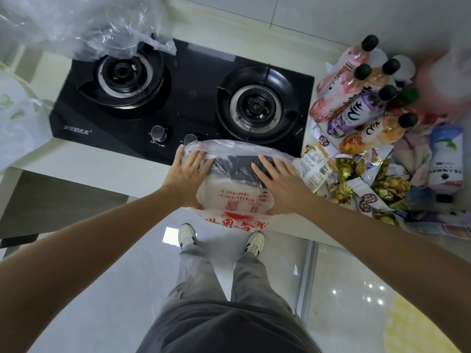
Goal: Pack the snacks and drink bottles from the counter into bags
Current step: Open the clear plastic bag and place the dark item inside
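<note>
A thin clear plastic bag with red print [235,197] lies flat on the counter's front edge, partly over the black gas stove [178,98]. My left hand [188,171] presses on its left side with straight fingers. My right hand [277,179] lies flat on its right side. Several drink bottles with black caps [356,108] lie side by side at the right, pink, purple and orange. A heap of snack packets [364,179], gold and white, sits below them beside my right hand.
A taller blue-and-white bottle [446,156] stands at the far right. Crumpled clear plastic [96,24] hangs over the stove's back left burner. A white bag with green print [17,118] sits at the left edge. Below the counter are floor tiles and my shoes.
</note>
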